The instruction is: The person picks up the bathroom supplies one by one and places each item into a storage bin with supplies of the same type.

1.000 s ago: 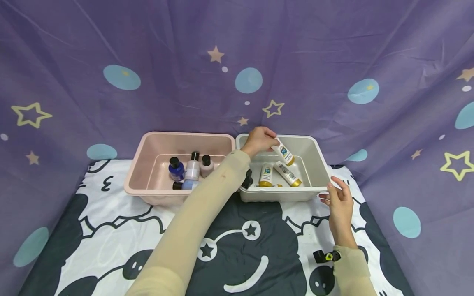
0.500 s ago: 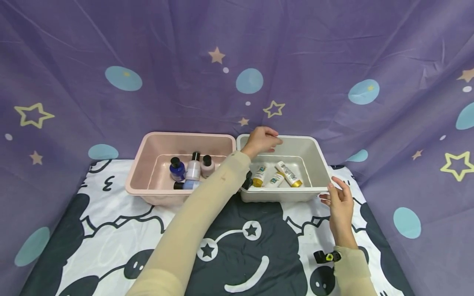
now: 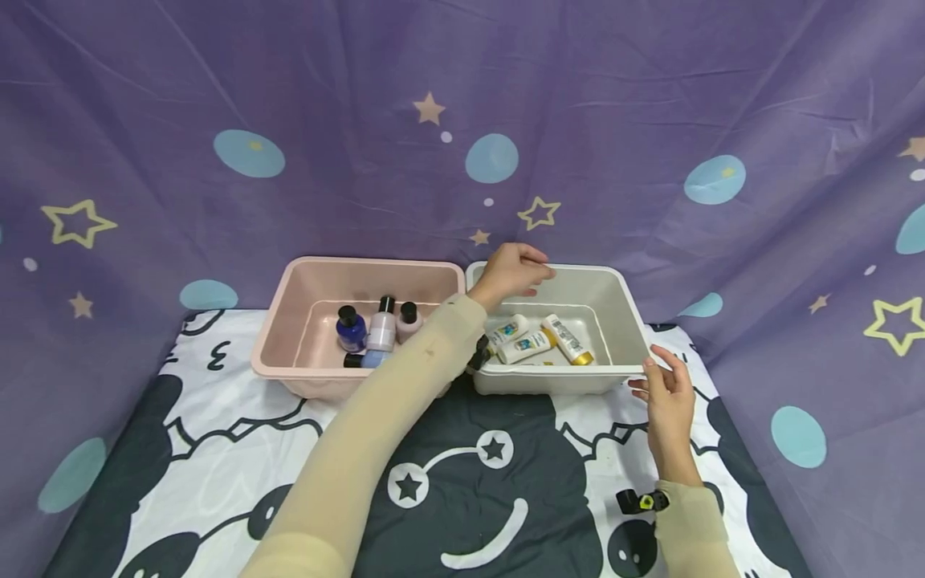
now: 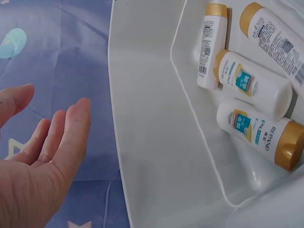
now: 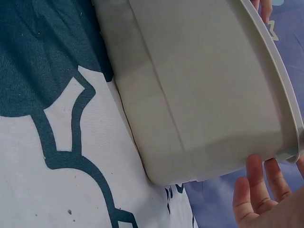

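Observation:
My left hand [image 3: 511,274] is over the back rim of the light grey bin [image 3: 556,371], its fingers loosely bent and holding nothing. In the left wrist view that hand [image 4: 47,161] is beside the bin wall [image 4: 142,123]. Several small white bottles with gold caps lie inside the bin, among them one with a teal label [image 4: 254,85] and another turned the opposite way [image 4: 259,133]. At the front right corner, my right hand [image 3: 668,405] grips the rim between thumb and fingers. From the right wrist view its fingers [image 5: 255,180] show under the rim.
A pink bin [image 3: 289,329] stands against the grey one on the left. In it are a dark blue bottle [image 3: 352,331], a pale lilac one [image 3: 381,331] and others with black caps. My left sleeve [image 3: 390,409] crosses in front. Behind hangs a purple curtain [image 3: 347,185].
My left hand has let go of a small white bottle it held over the grey bin. The bottle dropped in, and the ones on the bin's left shifted. My right hand has stayed at the corner.

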Demonstrator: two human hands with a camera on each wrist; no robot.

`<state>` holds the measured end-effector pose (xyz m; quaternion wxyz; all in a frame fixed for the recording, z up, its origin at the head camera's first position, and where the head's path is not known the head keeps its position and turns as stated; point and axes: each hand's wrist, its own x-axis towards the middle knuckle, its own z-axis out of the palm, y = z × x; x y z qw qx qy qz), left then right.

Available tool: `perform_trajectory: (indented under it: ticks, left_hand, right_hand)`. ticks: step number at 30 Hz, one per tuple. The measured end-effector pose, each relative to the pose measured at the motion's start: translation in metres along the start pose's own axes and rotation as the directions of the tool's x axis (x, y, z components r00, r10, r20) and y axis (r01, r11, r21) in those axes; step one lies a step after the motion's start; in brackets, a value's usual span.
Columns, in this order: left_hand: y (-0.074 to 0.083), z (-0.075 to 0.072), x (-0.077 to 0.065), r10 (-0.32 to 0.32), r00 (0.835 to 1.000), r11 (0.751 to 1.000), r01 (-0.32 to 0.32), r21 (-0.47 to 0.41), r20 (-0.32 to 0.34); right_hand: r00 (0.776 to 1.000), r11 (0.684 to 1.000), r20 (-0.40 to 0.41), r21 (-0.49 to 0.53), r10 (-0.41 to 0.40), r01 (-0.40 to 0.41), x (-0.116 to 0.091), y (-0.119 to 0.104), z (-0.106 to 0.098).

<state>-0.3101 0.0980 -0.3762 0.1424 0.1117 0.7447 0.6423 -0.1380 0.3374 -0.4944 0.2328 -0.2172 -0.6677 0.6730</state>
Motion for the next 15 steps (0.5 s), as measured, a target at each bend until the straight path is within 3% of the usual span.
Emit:
perform_trajectory:
  ticks: [4, 7, 11, 15]
  left_hand:
    - [0.005, -0.004, -0.005, -0.007, 1.0, 1.0, 0.006, 0.019, 0.017]
    - [0.009, -0.007, -0.011, -0.006, 0.999, 0.999, 0.004, 0.034, 0.054]
    - [0.013, -0.012, -0.023, 0.037, 0.992, 0.998, -0.043, 0.048, 0.12]
    - [0.013, -0.016, -0.039, 0.084, 0.983, 0.995, -0.092, 0.042, 0.163]
  right_hand:
    - [1.0, 0.999, 0.003, -0.02, -0.03, 0.03, 0.001, -0.002, -0.001]
    - [0.995, 0.989, -0.005, -0.108, -0.102, 0.101, 0.001, -0.005, -0.004]
    - [0.976, 0.935, -0.036, -0.296, -0.213, 0.194, -0.002, -0.01, -0.007]
    - [0.959, 0.884, -0.046, -0.404, -0.278, 0.236, -0.011, -0.016, -0.006]
